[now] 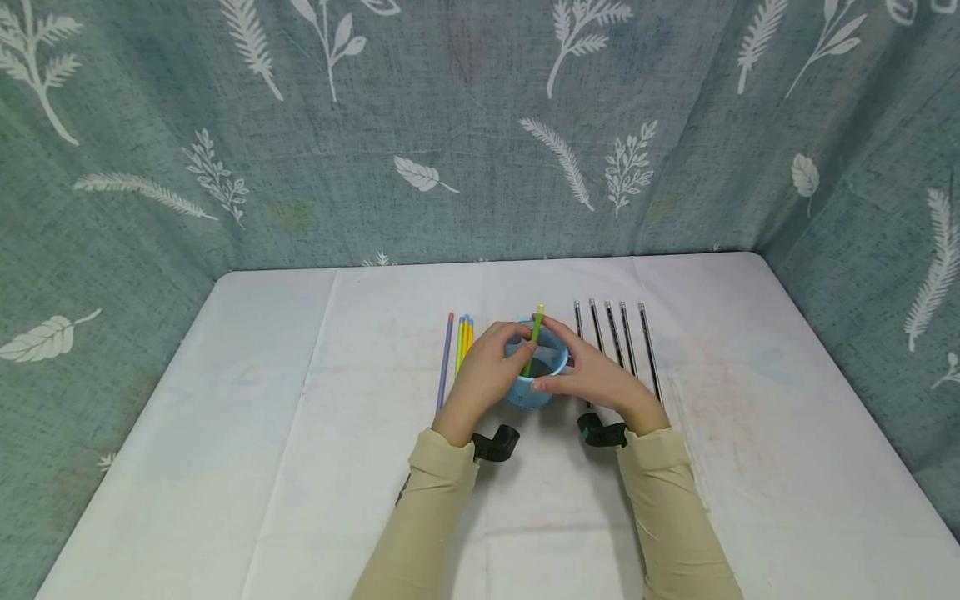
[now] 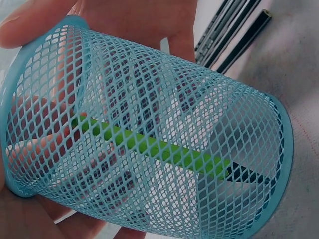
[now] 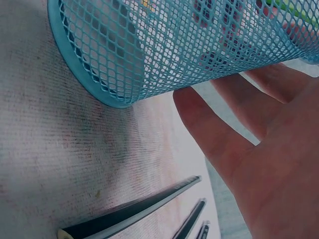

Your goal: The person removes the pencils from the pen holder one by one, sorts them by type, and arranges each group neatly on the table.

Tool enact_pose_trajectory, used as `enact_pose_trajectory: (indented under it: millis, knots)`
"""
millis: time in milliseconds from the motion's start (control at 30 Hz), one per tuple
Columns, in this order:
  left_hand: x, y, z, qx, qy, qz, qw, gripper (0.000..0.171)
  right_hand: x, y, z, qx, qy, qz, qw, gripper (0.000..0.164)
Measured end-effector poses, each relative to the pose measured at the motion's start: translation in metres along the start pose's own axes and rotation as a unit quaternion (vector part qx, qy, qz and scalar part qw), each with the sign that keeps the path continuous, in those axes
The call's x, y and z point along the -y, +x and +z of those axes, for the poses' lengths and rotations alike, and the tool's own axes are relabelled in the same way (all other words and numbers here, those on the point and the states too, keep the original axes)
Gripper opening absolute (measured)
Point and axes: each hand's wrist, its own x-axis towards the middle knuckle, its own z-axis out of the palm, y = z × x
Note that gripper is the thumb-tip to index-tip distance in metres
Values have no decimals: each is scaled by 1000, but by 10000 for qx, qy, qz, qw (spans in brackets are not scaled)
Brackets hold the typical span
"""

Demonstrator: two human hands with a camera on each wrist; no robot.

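Note:
A light blue mesh pencil cup (image 1: 529, 395) stands upright on the table between both hands. My left hand (image 1: 486, 371) pinches a green pencil (image 1: 538, 323) over the cup's mouth. Through the mesh in the left wrist view, the lower part of the green pencil (image 2: 164, 152) is inside the cup, its dark tip pointing at the base. My right hand (image 1: 600, 377) holds the cup by its right side, thumb at the front near the rim. In the right wrist view its fingers (image 3: 209, 134) lie along the mesh wall (image 3: 164, 64).
Left of the cup lie a purple pencil (image 1: 445, 362) and a few yellow and green pencils (image 1: 463, 333), partly hidden by the left hand. Several black pencils (image 1: 649, 350) lie in a row at the right, partly behind the right hand. A patterned curtain (image 1: 480, 133) surrounds the white table (image 1: 225, 467).

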Motion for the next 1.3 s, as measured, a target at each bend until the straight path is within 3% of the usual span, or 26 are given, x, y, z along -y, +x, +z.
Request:
enact_pose_trajectory:
  millis: [200, 500, 767, 967, 1133, 1300]
  knots:
    - [1, -1, -1, 10, -14, 68, 10000, 21, -13, 5, 0, -101, -32, 160, 9998, 90]
    - [1, -3, -4, -19, -48, 175, 9998, 18, -37, 10, 0, -231, -41, 53, 9997, 88]
    - [-5, -5, -20, -304, -457, 187, 9983, 21, -37, 10, -1, -332, -173, -91, 9993, 86]
    - [-5, -7, -36, -761, -812, 382, 9931, 28, -36, 12, 0, -345, -117, -48, 9993, 86]
    - [-5, -9, -50, -1222, -1191, 706, 9828, 28, -34, 13, 0, -368, -185, -38, 9991, 87]
    - [-4, -11, -65, -1592, -1490, 782, 9728, 27, -31, 16, -1, -258, -44, -71, 9996, 87]
